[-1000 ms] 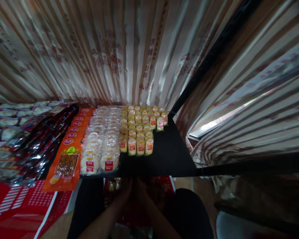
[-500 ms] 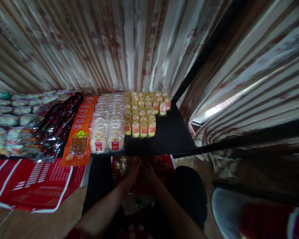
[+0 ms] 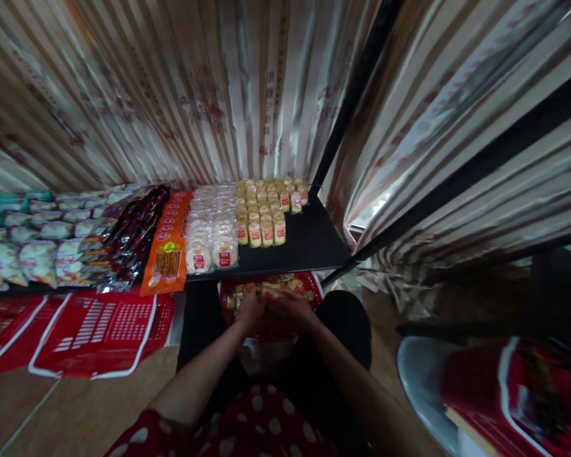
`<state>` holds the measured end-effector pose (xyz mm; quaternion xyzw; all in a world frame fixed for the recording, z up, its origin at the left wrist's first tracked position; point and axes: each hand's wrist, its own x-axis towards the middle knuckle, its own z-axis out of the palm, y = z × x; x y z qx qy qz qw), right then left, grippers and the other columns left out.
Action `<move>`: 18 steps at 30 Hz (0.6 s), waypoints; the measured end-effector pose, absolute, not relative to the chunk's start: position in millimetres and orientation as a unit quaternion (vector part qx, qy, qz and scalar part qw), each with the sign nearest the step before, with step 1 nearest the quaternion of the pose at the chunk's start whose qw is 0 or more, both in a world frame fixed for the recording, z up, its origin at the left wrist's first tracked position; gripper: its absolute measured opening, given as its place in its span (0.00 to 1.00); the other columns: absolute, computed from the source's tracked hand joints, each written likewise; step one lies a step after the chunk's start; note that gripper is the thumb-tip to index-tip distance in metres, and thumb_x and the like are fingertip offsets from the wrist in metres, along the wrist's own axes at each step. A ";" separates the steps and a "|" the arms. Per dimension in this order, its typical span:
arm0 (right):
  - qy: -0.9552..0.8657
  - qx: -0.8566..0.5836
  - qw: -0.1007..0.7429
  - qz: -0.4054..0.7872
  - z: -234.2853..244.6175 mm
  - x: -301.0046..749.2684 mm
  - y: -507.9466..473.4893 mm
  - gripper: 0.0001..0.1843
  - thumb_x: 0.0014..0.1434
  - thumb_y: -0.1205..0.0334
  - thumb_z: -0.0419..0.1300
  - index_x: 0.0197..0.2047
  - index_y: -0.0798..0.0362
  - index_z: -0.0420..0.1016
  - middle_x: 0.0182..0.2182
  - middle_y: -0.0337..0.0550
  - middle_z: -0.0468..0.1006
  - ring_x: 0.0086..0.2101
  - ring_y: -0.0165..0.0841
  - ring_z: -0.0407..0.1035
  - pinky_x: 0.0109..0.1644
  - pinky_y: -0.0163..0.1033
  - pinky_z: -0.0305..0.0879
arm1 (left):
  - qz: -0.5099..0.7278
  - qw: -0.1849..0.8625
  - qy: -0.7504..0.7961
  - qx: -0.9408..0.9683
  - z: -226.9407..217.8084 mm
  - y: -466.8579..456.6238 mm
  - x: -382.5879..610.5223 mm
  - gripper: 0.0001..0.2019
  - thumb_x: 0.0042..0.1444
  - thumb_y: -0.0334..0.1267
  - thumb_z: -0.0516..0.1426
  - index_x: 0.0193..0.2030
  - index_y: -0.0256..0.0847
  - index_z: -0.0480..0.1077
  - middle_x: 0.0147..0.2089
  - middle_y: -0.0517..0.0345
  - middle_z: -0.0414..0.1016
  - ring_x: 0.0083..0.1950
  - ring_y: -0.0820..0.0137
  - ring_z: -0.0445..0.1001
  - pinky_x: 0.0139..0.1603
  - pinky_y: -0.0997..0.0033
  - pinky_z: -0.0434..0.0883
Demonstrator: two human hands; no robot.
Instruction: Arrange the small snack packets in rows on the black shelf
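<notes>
Between my knees, partly under the shelf edge, a red basket [image 3: 320,287] holds several small yellow-wrapped snack packs [image 3: 285,279]. Both my hands are down inside it, close together among the packs. My left hand [image 3: 251,307] has its fingers curled in at the left of the basket. From the other side my right hand [image 3: 292,306] reaches inward, its fingers bent toward the left hand. Dim light and the packs hide what the fingers hold, if anything. On the black shelf [image 3: 309,244] above, matching yellow packs [image 3: 266,231] stand in rows.
Left of them on the shelf are clear-wrapped round crackers [image 3: 212,244], an orange snack bag [image 3: 166,247], dark red packs [image 3: 133,235] and white bags [image 3: 38,257]. Red baskets [image 3: 99,330] stand below left. Black poles [image 3: 345,108] and a pleated curtain [image 3: 195,95] close off the back. A grey stool [image 3: 419,381] is at right.
My view has shifted, bringing more of the basket and its packs into sight. My right hand has turned further inward over the packs. The rows on the shelf look the same.
</notes>
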<state>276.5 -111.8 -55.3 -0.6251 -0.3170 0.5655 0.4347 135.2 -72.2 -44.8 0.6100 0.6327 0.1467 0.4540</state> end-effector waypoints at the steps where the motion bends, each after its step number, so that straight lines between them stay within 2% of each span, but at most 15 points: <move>1: -0.323 -0.611 0.430 0.581 -47.4 280.9 -113.9 0.20 0.43 0.54 0.62 0.40 0.53 0.75 0.31 0.40 0.79 0.30 0.32 0.72 0.32 0.36 0.68 | 0.147 0.426 0.631 0.631 -39.4 -74.5 134.0 0.16 0.50 0.33 0.53 0.47 0.36 0.67 0.48 0.46 0.70 0.52 0.62 0.67 0.56 0.62 0.61; 4: -0.364 -0.626 0.389 0.570 -22.9 292.9 -119.5 0.17 0.44 0.58 0.61 0.40 0.52 0.75 0.33 0.39 0.79 0.32 0.31 0.72 0.31 0.33 0.66 | 0.174 0.374 0.596 0.689 -28.9 -80.3 130.3 0.24 0.47 0.32 0.55 0.54 0.36 0.62 0.55 0.46 0.65 0.57 0.63 0.63 0.59 0.65 0.59; 6: -0.375 -0.640 0.368 0.561 -9.2 297.5 -122.4 0.16 0.46 0.59 0.60 0.40 0.51 0.75 0.32 0.38 0.78 0.31 0.29 0.71 0.28 0.30 0.63 | 0.202 0.405 0.550 0.701 -28.1 -82.7 129.8 0.24 0.47 0.29 0.54 0.54 0.39 0.63 0.54 0.50 0.67 0.56 0.66 0.65 0.58 0.68 0.60; 9: -0.370 -0.625 0.399 0.560 4.0 298.8 -125.5 0.17 0.47 0.56 0.61 0.41 0.53 0.74 0.29 0.38 0.77 0.27 0.26 0.68 0.24 0.27 0.58 | 0.223 0.482 0.511 0.676 -31.7 -84.7 134.3 0.17 0.48 0.28 0.53 0.47 0.41 0.68 0.43 0.58 0.74 0.45 0.70 0.71 0.48 0.72 0.67; 13: -0.330 -0.605 0.482 0.541 8.0 293.9 -128.9 0.20 0.44 0.54 0.64 0.40 0.54 0.72 0.29 0.38 0.76 0.28 0.26 0.69 0.27 0.28 0.60 | 0.241 0.563 0.523 0.593 -31.0 -87.2 146.1 0.09 0.50 0.31 0.54 0.39 0.38 0.67 0.27 0.64 0.69 0.27 0.76 0.68 0.29 0.78 0.67; 15: -0.321 -0.600 0.512 0.524 4.5 289.7 -129.8 0.21 0.41 0.54 0.65 0.38 0.54 0.71 0.30 0.38 0.76 0.30 0.27 0.69 0.30 0.29 0.62 | 0.253 0.590 0.528 0.556 -27.2 -88.4 151.8 0.06 0.50 0.33 0.55 0.36 0.39 0.65 0.23 0.67 0.66 0.24 0.78 0.66 0.25 0.80 0.65; 18: -0.320 -0.608 0.540 0.487 -4.4 283.5 -129.7 0.19 0.40 0.53 0.64 0.35 0.54 0.70 0.29 0.38 0.75 0.31 0.29 0.70 0.34 0.32 0.65 | 0.268 0.605 0.528 0.533 -21.3 -89.0 158.8 0.06 0.49 0.36 0.56 0.33 0.39 0.64 0.22 0.67 0.65 0.22 0.78 0.66 0.24 0.79 0.65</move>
